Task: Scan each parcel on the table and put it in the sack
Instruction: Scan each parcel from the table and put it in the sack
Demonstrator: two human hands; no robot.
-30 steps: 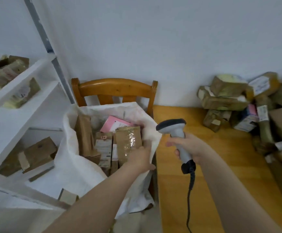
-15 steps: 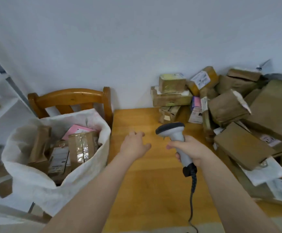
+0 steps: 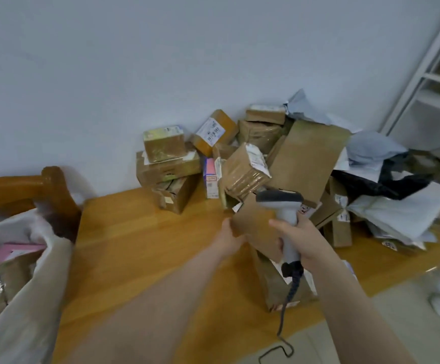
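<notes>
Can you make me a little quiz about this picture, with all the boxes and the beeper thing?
1. True or false: the right hand holds the scanner.
2. Where is the white sack? A) at the left end of the table, by the wooden chair; B) on top of the heap of boxes; C) on the shelf.
3. Fill the gap: the left hand grips the edge of a flat brown ____.

Key: 1 true. 2 A. 3 parcel.
</notes>
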